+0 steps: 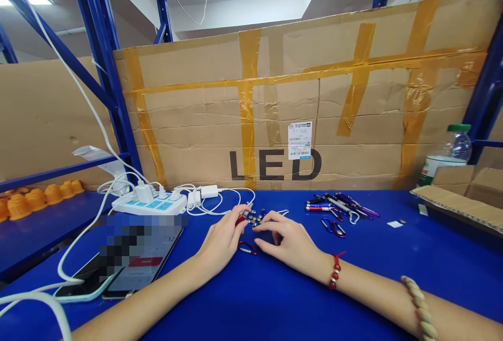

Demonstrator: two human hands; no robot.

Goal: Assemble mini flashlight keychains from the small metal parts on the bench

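Note:
My left hand (pixel 220 237) is closed around a small red metal keychain flashlight (pixel 240 219), mostly hidden by the fingers. A red carabiner clip (pixel 247 248) hangs or lies just below its fingertips. A loose heap of small silver button cells (pixel 254 218) sits on the blue table between both hands. My right hand (pixel 288 236) reaches to the heap's right side, thumb and forefinger apart, with nothing visible between them. Part of a silver clip (pixel 283 212) shows behind its knuckles.
Several colored keychain flashlights (pixel 341 206) with clips lie to the right, near loose carabiners (pixel 334 227). A cardboard tray (pixel 459 207) and a bottle (pixel 448 152) stand far right. Two phones (pixel 145 262), a power strip (pixel 149 204) and white cables occupy the left. Cardboard (pixel 196 121) walls the back.

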